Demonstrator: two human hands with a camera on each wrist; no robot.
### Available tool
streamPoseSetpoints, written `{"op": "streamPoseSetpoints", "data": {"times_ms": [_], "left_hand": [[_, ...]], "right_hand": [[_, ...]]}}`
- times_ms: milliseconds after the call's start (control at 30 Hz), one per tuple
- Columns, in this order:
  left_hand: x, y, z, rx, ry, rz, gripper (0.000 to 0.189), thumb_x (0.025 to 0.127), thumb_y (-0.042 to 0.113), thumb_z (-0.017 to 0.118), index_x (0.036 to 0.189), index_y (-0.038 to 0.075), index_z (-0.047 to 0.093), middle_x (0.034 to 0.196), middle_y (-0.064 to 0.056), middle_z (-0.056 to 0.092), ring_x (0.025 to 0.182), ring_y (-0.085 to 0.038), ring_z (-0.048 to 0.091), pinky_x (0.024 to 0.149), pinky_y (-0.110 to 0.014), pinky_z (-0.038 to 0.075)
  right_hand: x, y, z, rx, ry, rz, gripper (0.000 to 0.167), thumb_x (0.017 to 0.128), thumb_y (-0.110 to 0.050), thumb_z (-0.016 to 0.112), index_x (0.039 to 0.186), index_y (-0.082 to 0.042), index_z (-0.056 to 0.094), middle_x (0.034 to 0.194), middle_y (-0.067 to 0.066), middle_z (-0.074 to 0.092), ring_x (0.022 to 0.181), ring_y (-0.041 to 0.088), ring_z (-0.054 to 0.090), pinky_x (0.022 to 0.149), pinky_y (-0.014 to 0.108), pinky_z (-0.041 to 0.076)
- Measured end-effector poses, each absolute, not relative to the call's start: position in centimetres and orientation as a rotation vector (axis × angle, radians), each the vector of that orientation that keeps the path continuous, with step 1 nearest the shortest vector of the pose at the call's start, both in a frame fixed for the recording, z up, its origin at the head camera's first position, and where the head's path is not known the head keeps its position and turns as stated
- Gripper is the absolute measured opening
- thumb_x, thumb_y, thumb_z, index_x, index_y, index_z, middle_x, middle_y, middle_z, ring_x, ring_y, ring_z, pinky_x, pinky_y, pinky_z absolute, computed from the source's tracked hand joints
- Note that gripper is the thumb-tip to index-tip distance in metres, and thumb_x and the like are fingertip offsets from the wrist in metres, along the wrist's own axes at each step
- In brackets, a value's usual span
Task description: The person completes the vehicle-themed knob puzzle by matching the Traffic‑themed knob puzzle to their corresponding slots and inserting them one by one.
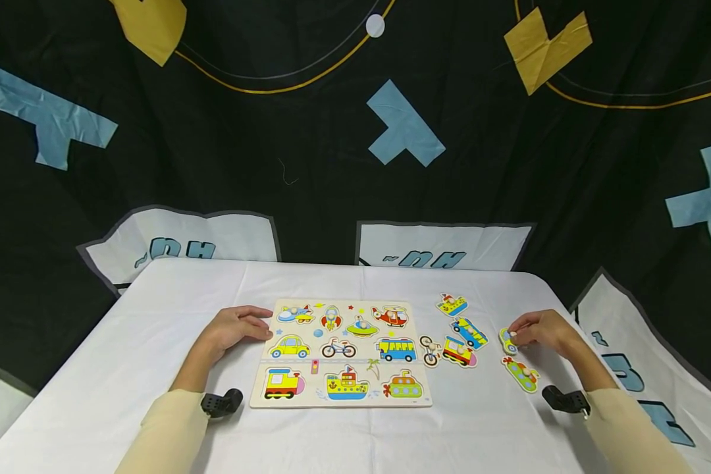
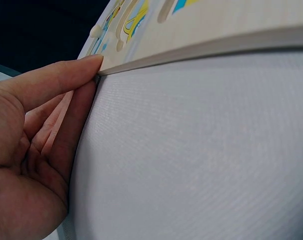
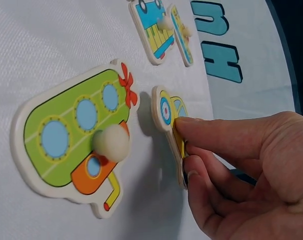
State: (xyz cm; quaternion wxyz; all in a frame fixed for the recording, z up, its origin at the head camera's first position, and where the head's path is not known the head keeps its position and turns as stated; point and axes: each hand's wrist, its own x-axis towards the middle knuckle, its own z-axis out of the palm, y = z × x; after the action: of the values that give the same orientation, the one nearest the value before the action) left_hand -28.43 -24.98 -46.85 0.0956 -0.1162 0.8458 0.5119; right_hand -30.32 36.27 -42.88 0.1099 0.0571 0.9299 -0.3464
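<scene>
Currently, the yellow car piece (image 3: 166,112) is tilted near the right edge of the bench (image 1: 480,421), just beside the submarine piece (image 3: 66,137), pinched by the right hand (image 1: 542,329); a light, even hold suits something so thin. The left hand (image 1: 235,329) grips the puzzle board (image 1: 346,363) by its left edge, which should steady it.

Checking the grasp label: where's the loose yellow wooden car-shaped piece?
Head view, right side: the loose yellow wooden car-shaped piece is pinched in the person's right hand, just beyond the green-and-orange wooden submarine piece.
</scene>
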Motion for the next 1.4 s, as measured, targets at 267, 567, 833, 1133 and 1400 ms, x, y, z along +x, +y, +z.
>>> {"op": "streamPoseSetpoints", "data": {"times_ms": [267,567,833,1133,1400], "left_hand": [[-28.4,-25.0,-46.9,-0.344,2.514,1.521,0.057,0.079,0.020,0.082,0.132,0.009,0.066,0.099,-0.005,0.079,0.119,-0.032,0.061,0.107,-0.059,0.036],[-28.5,-25.1,-47.0,-0.332,2.508,1.543,0.056,0.078,0.019,0.083,0.131,0.009,0.067,0.097,-0.005,0.079,0.115,-0.029,0.063,0.106,-0.057,0.037],[-28.6,-25.1,-47.0,-0.332,2.507,1.541,0.056,0.078,0.019,0.084,0.130,0.009,0.067,0.097,-0.004,0.079,0.112,-0.028,0.065,0.105,-0.056,0.038],[-28.5,-24.9,-47.0,-0.344,2.502,1.543,0.055,0.078,0.018,0.083,0.130,0.010,0.067,0.096,-0.005,0.079,0.110,-0.027,0.066,0.104,-0.055,0.040],[-28.2,-24.8,-46.7,-0.341,2.489,1.559,0.056,0.078,0.017,0.084,0.130,0.009,0.067,0.095,-0.005,0.079,0.108,-0.027,0.067,0.107,-0.056,0.039]], "right_hand": [[-30.6,35.2,-42.2,0.113,2.764,-0.967,0.024,0.084,-0.019,0.077,0.101,-0.003,0.074,0.100,0.010,0.072,0.086,0.023,0.058,0.073,0.032,0.050],[-31.2,33.0,-41.2,-0.003,2.733,-0.975,0.026,0.082,-0.020,0.081,0.098,-0.002,0.072,0.094,0.006,0.072,0.083,0.021,0.058,0.073,0.035,0.050],[-31.7,29.7,-40.5,-0.075,2.723,-0.988,0.026,0.081,-0.020,0.082,0.097,-0.003,0.070,0.094,0.007,0.072,0.086,0.022,0.057,0.077,0.038,0.051],[-32.4,24.9,-40.1,-0.136,2.739,-0.975,0.021,0.077,-0.017,0.085,0.090,-0.007,0.072,0.087,0.004,0.071,0.083,0.021,0.058,0.075,0.036,0.049],[-32.7,20.7,-40.3,-0.253,2.750,-0.975,0.018,0.076,-0.017,0.085,0.084,-0.009,0.072,0.083,0.003,0.072,0.078,0.020,0.060,0.071,0.032,0.047]]}}
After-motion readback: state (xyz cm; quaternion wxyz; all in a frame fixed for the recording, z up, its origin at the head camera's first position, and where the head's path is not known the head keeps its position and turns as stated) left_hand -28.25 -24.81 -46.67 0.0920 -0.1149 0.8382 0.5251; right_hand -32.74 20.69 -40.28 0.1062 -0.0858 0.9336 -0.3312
